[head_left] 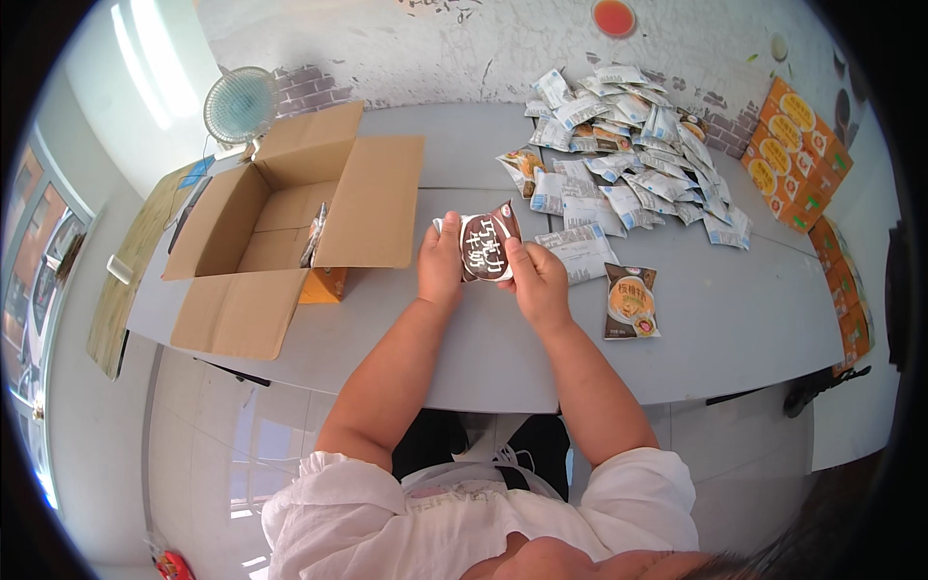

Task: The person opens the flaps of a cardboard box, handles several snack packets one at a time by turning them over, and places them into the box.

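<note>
Both of my hands are closed on a small dark-brown pouch with large white lettering, held above the grey table. My left hand grips its left edge, and my right hand pinches its lower right side, thumb on top. To the left stands an open cardboard box, flaps folded outward; a few packets stand upright along its right wall. Right of my right hand, a brown pouch with a round food picture lies face up. Beyond it rises a heap of white-and-blue packets, mostly backs showing.
Orange printed cartons are stacked at the far right, with more orange cartons lower down beside the table. A round fan is behind the box. At the left is a wood-topped surface; a wall closes off the back.
</note>
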`<state>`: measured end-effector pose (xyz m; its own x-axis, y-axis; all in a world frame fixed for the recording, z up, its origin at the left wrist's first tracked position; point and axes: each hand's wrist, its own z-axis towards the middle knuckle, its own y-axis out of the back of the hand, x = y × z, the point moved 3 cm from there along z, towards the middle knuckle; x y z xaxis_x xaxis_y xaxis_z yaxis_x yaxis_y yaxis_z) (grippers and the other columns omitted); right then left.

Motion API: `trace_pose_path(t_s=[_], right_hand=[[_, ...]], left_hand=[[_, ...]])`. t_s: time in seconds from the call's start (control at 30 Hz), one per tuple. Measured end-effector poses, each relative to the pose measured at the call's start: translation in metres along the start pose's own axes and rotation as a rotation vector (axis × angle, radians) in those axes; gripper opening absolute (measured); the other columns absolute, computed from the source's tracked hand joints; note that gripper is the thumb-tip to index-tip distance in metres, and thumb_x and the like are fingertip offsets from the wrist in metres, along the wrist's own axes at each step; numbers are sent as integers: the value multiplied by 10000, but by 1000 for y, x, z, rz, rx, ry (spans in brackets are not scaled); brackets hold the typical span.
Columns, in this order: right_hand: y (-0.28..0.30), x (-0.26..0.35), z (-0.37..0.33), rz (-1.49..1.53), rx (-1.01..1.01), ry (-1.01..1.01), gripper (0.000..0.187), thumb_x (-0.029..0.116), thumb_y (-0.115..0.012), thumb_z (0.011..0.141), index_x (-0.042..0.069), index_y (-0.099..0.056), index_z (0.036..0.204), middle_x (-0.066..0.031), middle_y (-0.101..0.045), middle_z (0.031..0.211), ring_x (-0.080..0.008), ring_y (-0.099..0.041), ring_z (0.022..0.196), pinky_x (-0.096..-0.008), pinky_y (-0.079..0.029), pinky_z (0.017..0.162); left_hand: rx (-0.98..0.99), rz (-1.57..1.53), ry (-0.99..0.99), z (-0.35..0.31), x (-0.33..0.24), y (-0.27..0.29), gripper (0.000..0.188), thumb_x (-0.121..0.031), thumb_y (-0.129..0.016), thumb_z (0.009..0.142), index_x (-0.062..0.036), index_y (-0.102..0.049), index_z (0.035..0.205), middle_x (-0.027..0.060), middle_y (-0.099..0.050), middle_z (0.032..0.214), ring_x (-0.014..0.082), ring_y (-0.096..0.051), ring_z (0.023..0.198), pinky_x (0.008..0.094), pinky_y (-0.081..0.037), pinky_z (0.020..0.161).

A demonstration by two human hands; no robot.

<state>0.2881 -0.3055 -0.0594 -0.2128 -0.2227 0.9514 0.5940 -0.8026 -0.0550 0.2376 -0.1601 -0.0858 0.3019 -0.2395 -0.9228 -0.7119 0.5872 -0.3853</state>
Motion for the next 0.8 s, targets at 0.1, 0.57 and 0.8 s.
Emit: trace_pose_path(t_s=[0.1, 0.57, 0.8], right_hand=[[-1, -3, -1, 98, 71, -76, 438, 377, -497, 1020, 28, -616, 783, -48, -636, 723, -110, -584, 582, -262, -487, 556], [13, 4, 7, 47, -105, 16, 455, 380, -473, 1025, -17, -632, 867, -65, -623, 749, -132, -607, 672, -266, -485, 612], [7, 9, 7, -40, 20, 123, 400, 347, -501, 1015, -21, -656, 999, -98, -665, 872, -155, -631, 746, -289, -516, 683]], left_hand=[[40, -64, 59, 2, -1, 2, 399, -390, -490, 1018, -3, -587, 1025, 46, -627, 895, 123, -591, 809, 296, -502, 736], [476, 751, -916, -41, -24, -25, 619, -208, -729, 836, 4, -456, 1350, 194, -544, 1308, 359, -535, 1182, 425, -438, 1006], [429, 59, -30, -25, 11, -15, 478, -150, -663, 904, -22, -449, 1311, 92, -596, 1216, 220, -581, 1124, 349, -470, 973]])
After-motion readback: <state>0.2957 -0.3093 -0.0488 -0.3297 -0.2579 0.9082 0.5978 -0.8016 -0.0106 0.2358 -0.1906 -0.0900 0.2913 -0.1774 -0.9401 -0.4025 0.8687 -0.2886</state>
